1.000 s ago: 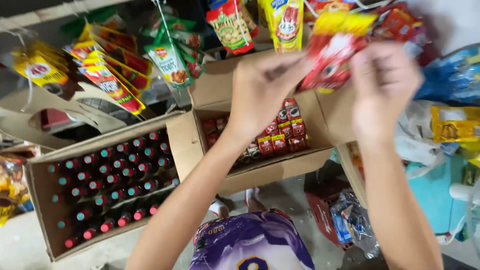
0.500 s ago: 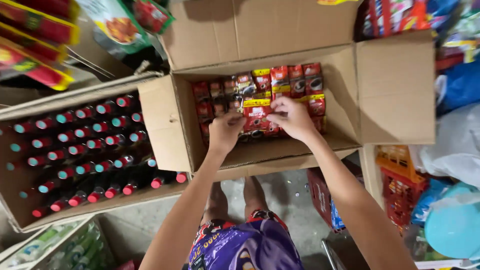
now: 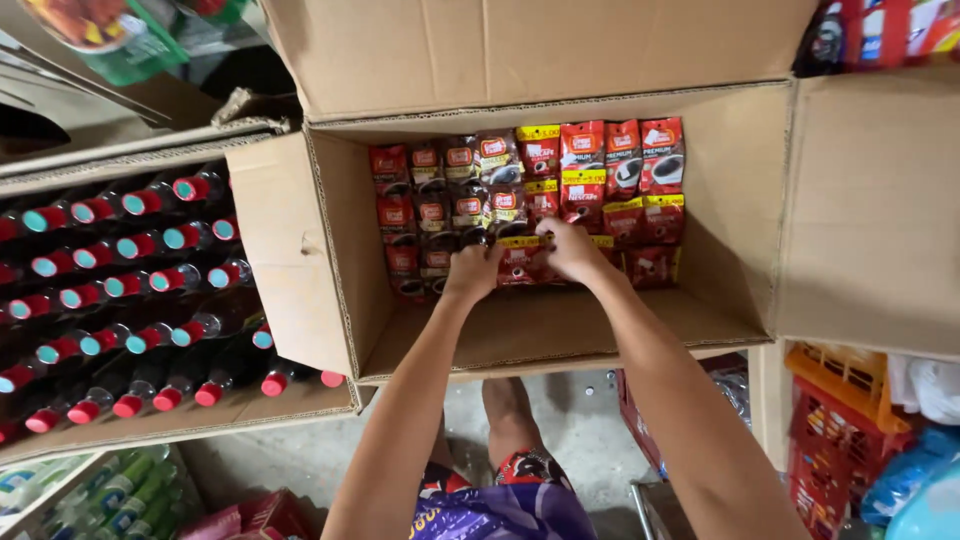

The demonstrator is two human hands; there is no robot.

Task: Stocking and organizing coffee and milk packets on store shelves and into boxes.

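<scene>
Head view puts me straight over an open cardboard box (image 3: pixel 560 330), and I see both hands reaching down into it. My left hand (image 3: pixel 472 272) is curled shut, its fingers pinching the near edge of a red coffee sachet strip (image 3: pixel 520 262) that lies in the front row of the packets. My right hand (image 3: pixel 570 248) is closed too, fingers bent down over the same strip just beside the left, so the two hands nearly touch. Behind them the rest of the red sachets (image 3: pixel 590 165) stand packed in rows against the far wall of the box, taking up its back half; the near floor of the box is bare cardboard. To the left sits a second carton of dark bottles (image 3: pixel 130 290) with red and teal caps, touching the first box's flap.
</scene>
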